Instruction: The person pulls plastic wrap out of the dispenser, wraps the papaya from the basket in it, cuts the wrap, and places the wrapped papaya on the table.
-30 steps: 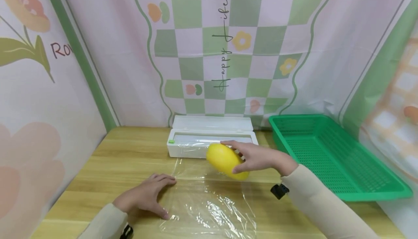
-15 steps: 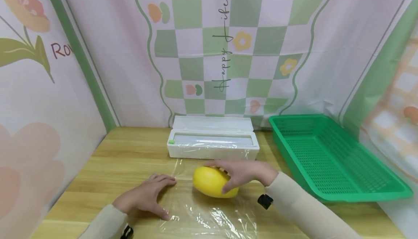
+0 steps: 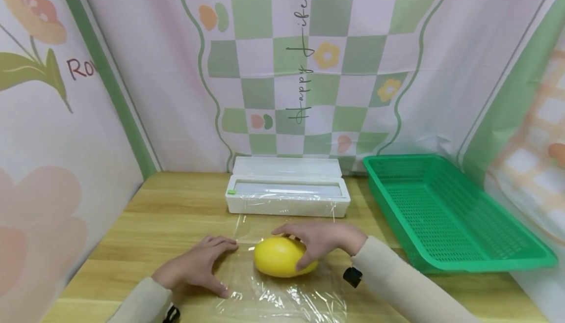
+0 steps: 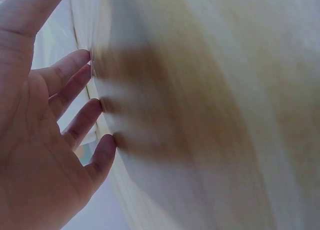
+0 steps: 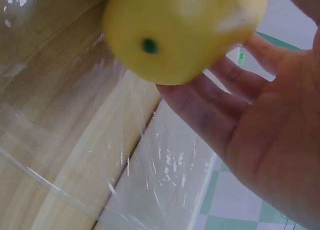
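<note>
In the head view my right hand (image 3: 324,239) grips a yellow oval fruit (image 3: 277,259) from its right side, fingers over the far side and thumb on the near side. The fruit overlaps a sheet of cling film (image 3: 287,298) spread over the table. A small dark green spot shows on one end of the fruit (image 5: 185,35) in the right wrist view. My left hand (image 3: 196,265) rests at the film's left edge with thumb and fingers spread. Its fingertips (image 4: 107,142) touch the surface in the left wrist view.
A white cling film dispenser (image 3: 287,207) with its lid raised stands at the back of the wooden table (image 3: 176,205); the film runs out of its front. To the right is a green perforated plastic basket (image 3: 446,215). Patterned cloth (image 3: 256,58) hangs behind and at both sides.
My right hand has brought the yellow fruit down, left and nearer, from in front of the dispenser to over the middle of the film. My left hand has stayed in place.
</note>
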Demonstrator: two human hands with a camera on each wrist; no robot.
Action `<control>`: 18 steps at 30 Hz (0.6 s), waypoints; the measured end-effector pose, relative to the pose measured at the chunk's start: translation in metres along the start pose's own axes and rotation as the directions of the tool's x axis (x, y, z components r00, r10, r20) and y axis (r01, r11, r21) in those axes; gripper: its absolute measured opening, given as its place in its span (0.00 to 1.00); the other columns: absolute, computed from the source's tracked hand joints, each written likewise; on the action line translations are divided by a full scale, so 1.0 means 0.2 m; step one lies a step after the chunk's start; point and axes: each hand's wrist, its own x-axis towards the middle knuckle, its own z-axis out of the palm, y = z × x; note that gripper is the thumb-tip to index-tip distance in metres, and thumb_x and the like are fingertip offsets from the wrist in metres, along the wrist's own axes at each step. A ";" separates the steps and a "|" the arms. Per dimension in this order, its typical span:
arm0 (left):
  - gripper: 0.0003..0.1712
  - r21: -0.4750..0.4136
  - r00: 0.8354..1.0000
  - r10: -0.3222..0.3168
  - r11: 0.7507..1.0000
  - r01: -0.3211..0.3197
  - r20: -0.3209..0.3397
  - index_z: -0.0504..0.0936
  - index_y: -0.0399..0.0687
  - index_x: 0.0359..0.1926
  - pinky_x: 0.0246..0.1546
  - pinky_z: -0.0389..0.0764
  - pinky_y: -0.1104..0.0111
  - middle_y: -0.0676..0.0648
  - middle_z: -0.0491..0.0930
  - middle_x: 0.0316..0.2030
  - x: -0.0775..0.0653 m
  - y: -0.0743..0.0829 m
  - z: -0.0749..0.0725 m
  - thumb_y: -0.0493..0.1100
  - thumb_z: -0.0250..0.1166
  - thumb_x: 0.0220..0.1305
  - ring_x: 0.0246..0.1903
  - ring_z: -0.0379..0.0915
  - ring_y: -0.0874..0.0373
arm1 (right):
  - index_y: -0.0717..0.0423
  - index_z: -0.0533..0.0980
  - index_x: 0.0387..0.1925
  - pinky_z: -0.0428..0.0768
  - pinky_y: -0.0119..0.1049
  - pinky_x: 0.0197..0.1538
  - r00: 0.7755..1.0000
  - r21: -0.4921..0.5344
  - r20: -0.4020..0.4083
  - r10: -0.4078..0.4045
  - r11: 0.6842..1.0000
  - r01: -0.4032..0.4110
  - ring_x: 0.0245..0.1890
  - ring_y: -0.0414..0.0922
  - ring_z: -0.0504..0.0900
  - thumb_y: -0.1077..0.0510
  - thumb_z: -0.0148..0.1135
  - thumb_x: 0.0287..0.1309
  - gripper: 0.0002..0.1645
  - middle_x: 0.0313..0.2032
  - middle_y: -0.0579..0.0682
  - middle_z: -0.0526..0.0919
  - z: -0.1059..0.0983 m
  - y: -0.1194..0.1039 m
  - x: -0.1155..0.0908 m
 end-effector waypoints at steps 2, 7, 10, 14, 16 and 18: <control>0.63 0.000 1.000 0.003 1.000 -0.003 -0.002 0.69 0.45 0.70 0.65 0.63 0.41 0.48 0.67 0.69 0.00 0.00 0.00 0.74 0.76 0.37 0.65 0.59 0.44 | 0.39 0.62 0.73 0.70 0.41 0.65 1.000 0.000 -0.005 0.002 1.000 -0.002 0.60 0.39 0.72 0.48 0.78 0.47 0.53 0.64 0.42 0.72 0.01 0.00 0.00; 0.63 0.000 1.000 0.005 1.000 -0.005 -0.005 0.69 0.44 0.70 0.65 0.63 0.41 0.47 0.67 0.69 0.00 0.01 0.00 0.73 0.77 0.37 0.65 0.59 0.44 | 0.39 0.62 0.73 0.67 0.47 0.67 0.999 0.012 -0.030 0.026 1.000 -0.026 0.63 0.43 0.70 0.44 0.78 0.45 0.54 0.67 0.44 0.70 0.02 0.00 -0.01; 0.63 0.002 1.000 0.006 1.000 -0.006 -0.004 0.69 0.44 0.70 0.65 0.62 0.41 0.47 0.67 0.69 0.00 0.01 0.00 0.73 0.77 0.37 0.65 0.59 0.43 | 0.40 0.61 0.74 0.65 0.49 0.69 0.999 0.039 -0.036 0.034 0.999 -0.032 0.66 0.45 0.68 0.44 0.78 0.45 0.56 0.69 0.45 0.68 0.03 0.01 -0.02; 0.63 0.006 1.000 0.005 1.000 -0.005 0.001 0.69 0.44 0.70 0.66 0.62 0.41 0.47 0.67 0.69 0.00 0.01 0.00 0.73 0.77 0.37 0.65 0.59 0.43 | 0.44 0.60 0.75 0.64 0.50 0.70 0.999 0.044 -0.049 0.024 0.999 -0.021 0.67 0.47 0.67 0.44 0.79 0.45 0.58 0.70 0.47 0.67 0.04 0.01 -0.02; 0.63 0.012 1.000 0.004 1.000 -0.004 0.005 0.69 0.44 0.70 0.66 0.62 0.41 0.47 0.67 0.69 0.00 0.01 -0.01 0.73 0.77 0.37 0.65 0.59 0.43 | 0.46 0.59 0.75 0.64 0.50 0.70 0.998 0.040 -0.059 0.021 0.999 -0.018 0.67 0.47 0.67 0.42 0.80 0.44 0.60 0.70 0.48 0.67 0.05 0.02 -0.02; 0.63 0.020 1.000 0.005 1.000 -0.005 0.009 0.69 0.44 0.70 0.66 0.62 0.42 0.47 0.66 0.69 0.00 0.02 -0.01 0.73 0.77 0.37 0.66 0.59 0.43 | 0.47 0.59 0.76 0.64 0.50 0.70 0.998 0.044 -0.067 0.021 0.999 -0.018 0.67 0.48 0.68 0.41 0.80 0.44 0.61 0.69 0.48 0.68 0.05 0.02 -0.02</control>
